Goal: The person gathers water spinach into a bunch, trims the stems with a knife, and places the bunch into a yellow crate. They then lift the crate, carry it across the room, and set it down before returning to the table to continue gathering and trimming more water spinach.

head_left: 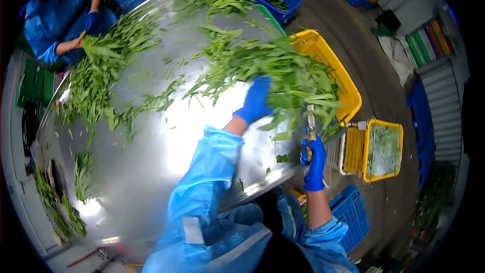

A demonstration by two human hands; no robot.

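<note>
My left hand (256,100), in a blue glove, is closed on a bunch of long-leaved leafy greens (288,73) at the right edge of the metal table (146,162). Leaves hide some of its fingers. In my right hand (315,164), also gloved in blue, is a knife (311,121) with a light handle, its blade pointing up beside the greens. Just past the table's edge, a yellow basket (348,88) lies behind the greens, and some leaves hang over it.
Across the table, another person (65,20) in blue handles more greens (101,65). A blue crate (273,0) stands at the far right corner. On the floor to the right are a yellow crate (368,151) and a blue crate (349,217).
</note>
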